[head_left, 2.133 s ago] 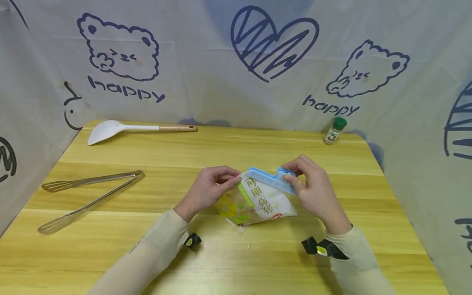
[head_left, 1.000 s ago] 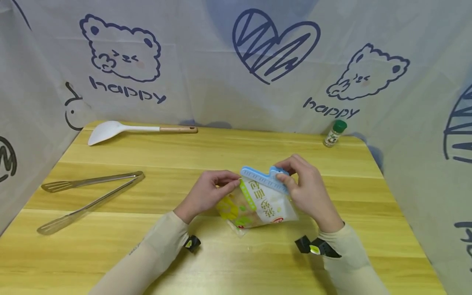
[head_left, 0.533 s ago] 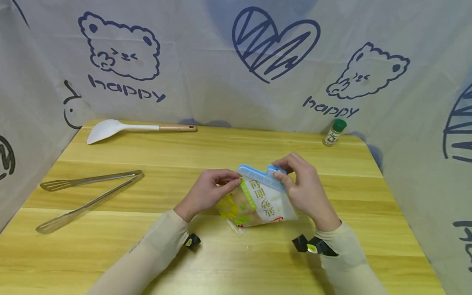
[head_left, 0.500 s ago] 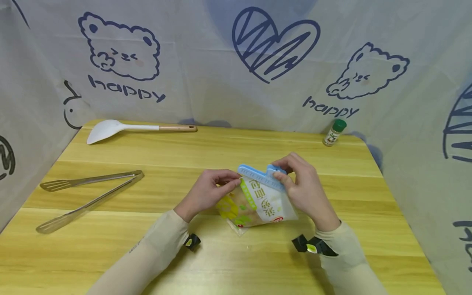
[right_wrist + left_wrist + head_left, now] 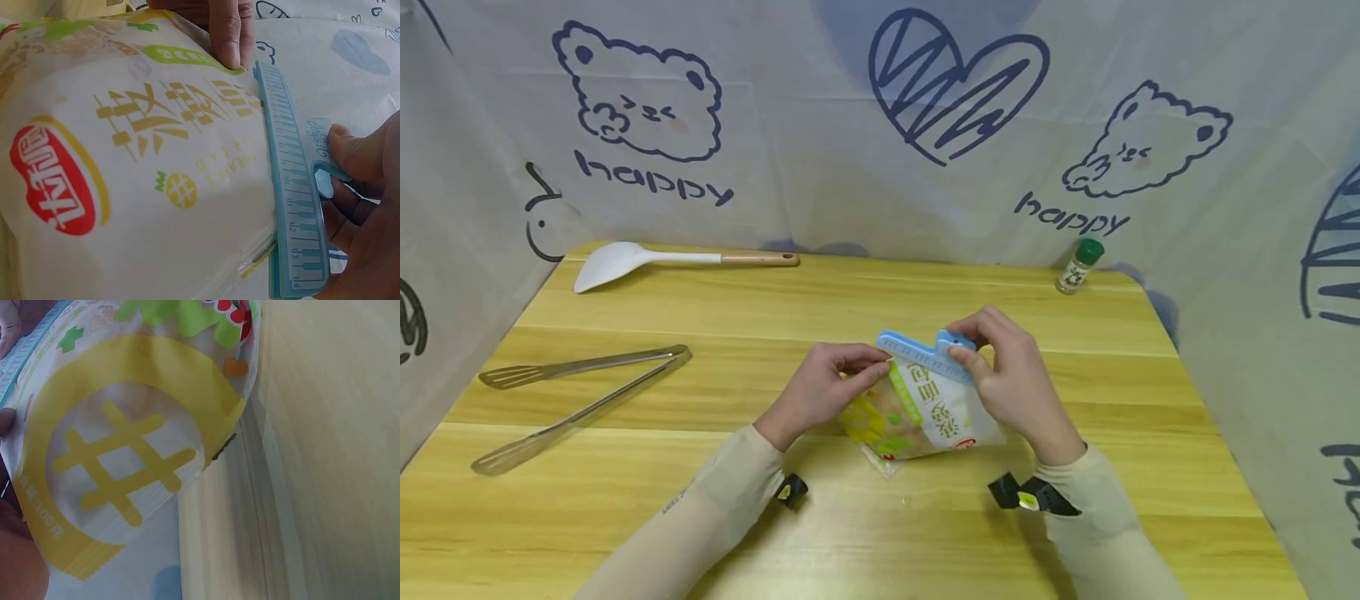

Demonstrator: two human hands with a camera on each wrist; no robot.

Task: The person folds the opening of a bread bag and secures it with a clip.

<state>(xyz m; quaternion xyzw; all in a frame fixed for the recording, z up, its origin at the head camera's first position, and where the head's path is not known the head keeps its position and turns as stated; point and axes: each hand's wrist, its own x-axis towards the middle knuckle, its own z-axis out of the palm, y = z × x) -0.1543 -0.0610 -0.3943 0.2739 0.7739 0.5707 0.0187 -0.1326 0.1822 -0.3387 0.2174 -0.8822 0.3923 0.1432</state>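
A white, yellow and green plastic bread bag is tilted between my hands over the wooden table. My left hand pinches its upper left edge between thumb and fingers. My right hand grips the tab of a light blue sealing clip, which lies along the bag's upper edge. Up close in the right wrist view, the clip shows ruler markings, and the bag's edge meets its long bar. The left wrist view is filled by the bag's yellow end, with the left fingers only partly showing.
Open metal tongs lie at the left of the table. A white spatula with a wooden handle lies along the back edge. A green-capped seasoning bottle stands at the back right. Printed cloth hangs behind.
My right hand and the blue sealing clip have moved left along the bag's upper edge, bringing the clip's far end near my left fingers. The left hand keeps its pinch.
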